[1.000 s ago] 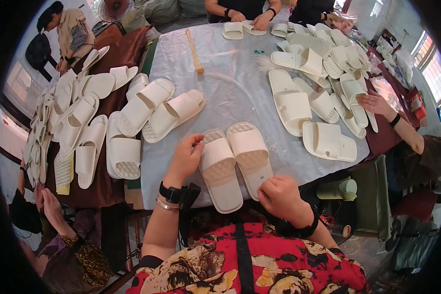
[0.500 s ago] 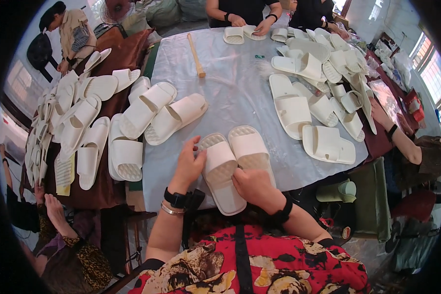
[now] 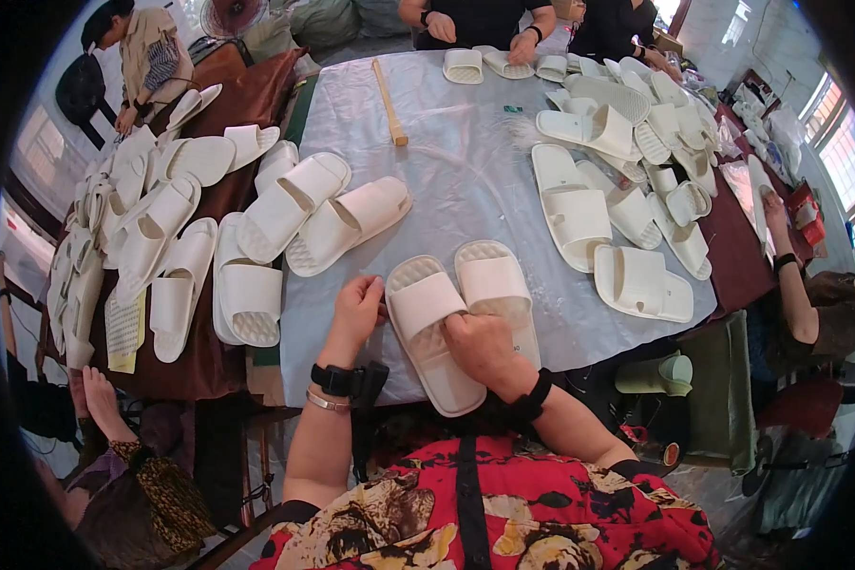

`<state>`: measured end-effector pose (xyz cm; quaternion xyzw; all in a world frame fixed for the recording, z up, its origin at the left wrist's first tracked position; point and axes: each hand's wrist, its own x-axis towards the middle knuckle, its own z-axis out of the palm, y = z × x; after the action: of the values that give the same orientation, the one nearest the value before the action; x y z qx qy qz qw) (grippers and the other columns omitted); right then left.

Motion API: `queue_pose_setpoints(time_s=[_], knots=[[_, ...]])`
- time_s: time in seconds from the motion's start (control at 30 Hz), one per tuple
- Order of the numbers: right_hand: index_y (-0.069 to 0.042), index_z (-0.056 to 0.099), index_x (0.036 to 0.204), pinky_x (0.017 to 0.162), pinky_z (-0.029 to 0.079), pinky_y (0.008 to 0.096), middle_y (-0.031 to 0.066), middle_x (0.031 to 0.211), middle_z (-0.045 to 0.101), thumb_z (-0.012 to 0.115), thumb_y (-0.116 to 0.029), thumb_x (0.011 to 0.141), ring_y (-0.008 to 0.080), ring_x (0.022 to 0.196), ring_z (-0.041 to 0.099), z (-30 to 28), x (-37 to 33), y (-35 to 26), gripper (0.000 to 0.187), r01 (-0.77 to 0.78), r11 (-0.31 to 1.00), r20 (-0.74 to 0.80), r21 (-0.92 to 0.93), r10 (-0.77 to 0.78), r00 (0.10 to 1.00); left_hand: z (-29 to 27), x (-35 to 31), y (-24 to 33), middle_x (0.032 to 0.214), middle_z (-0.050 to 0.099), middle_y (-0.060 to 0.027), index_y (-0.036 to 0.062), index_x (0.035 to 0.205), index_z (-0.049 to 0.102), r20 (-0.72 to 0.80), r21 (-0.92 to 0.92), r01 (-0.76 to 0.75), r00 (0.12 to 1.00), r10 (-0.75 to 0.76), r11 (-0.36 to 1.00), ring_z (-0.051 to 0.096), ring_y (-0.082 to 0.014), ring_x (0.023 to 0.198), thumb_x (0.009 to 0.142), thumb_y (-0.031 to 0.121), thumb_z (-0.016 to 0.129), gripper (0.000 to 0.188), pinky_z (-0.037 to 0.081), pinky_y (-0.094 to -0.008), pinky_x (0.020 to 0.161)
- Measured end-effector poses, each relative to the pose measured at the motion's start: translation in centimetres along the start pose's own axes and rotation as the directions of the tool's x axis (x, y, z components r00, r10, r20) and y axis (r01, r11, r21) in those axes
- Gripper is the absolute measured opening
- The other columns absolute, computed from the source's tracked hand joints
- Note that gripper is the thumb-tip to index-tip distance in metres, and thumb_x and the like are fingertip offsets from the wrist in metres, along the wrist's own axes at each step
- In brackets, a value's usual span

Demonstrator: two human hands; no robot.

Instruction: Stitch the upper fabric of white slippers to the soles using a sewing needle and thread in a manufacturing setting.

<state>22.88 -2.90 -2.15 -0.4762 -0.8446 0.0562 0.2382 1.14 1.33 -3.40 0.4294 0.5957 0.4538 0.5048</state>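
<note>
Two white slide slippers with bubbled footbeds lie side by side before me at the table's near edge. My right hand (image 3: 489, 353) has its fingers curled at the opening under the strap of the left slipper (image 3: 429, 302), gripping it there; the fingertips are partly hidden. This hand also covers part of the right slipper (image 3: 494, 280). Just left of the pair, my left hand (image 3: 357, 312) is closed, its fingers bent and pressed together. Whatever those fingers may hold is hidden. The left slipper tilts slightly, its heel end toward me.
A slipper pile (image 3: 128, 218) covers the brown surface at left, and another heap (image 3: 627, 123) stands at right. A wooden-handled stick (image 3: 389, 104) lies on the sheeted table (image 3: 456, 180). Co-workers' hands (image 3: 521, 46) handle slippers across the table; others work at both sides.
My left hand has curled its fingers and come down slightly. My right hand has moved a little right and deeper under the strap. At right, a co-worker's hand has lifted a slipper away.
</note>
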Motion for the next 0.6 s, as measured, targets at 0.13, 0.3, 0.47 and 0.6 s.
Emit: queue_pose_setpoints(time_s=[0.13,0.3,0.47,0.6], knots=[[-0.006,0.056,0.074,0.049,0.049,0.0397,0.0117,0.064,0.062,0.054,-0.013,0.08,0.0278,0.056,0.064,0.2,0.0,0.2,0.009,0.001,1.0,-0.017,0.011,-0.001,1.0,0.3,0.3,0.3,0.075,0.064,-0.0044,-0.004,0.1,0.063,0.064,0.077,0.005,0.998,-0.01,0.997,0.056,-0.0083,0.058,0.089,0.019,0.062,0.026,0.045,-0.0226,0.051],[-0.005,0.056,0.076,0.052,0.05,0.0398,0.0127,0.068,0.062,0.054,-0.01,0.079,0.0283,0.06,0.063,0.1,0.0,0.2,0.006,-0.013,0.999,-0.035,0.049,0.015,0.999,0.2,1.1,-0.7,0.072,0.065,-0.0045,-0.0042,0.094,0.065,0.019,0.125,-0.05,0.999,0.048,0.991,0.056,-0.0084,0.055,0.087,0.017,0.064,0.022,0.045,-0.0228,0.049],[-0.004,0.059,0.084,0.059,0.051,0.0402,0.014,0.078,0.062,0.059,-0.006,0.076,0.0302,0.072,0.063,-2.7,-0.4,-1.1,0.008,0.105,0.941,-0.12,0.323,-0.07,0.99,0.5,0.8,-0.9,0.071,0.065,-0.0058,-0.0049,0.09,0.064,-0.071,-0.009,-0.097,0.993,0.096,0.995,0.057,-0.0088,0.056,0.086,0.013,0.064,0.018,0.046,-0.0231,0.05],[-0.004,0.062,0.09,0.057,0.048,0.0396,0.0117,0.072,0.057,0.061,0.001,0.072,0.0312,0.066,0.058,-5.5,-1.0,-3.3,0.018,0.277,0.828,-0.126,0.487,-0.247,0.961,0.6,1.2,-1.7,0.074,0.063,-0.0035,-0.0021,0.094,0.062,-0.119,0.081,-0.182,0.975,0.19,0.98,0.057,-0.0086,0.06,0.088,0.013,0.063,0.017,0.046,-0.022,0.052]])
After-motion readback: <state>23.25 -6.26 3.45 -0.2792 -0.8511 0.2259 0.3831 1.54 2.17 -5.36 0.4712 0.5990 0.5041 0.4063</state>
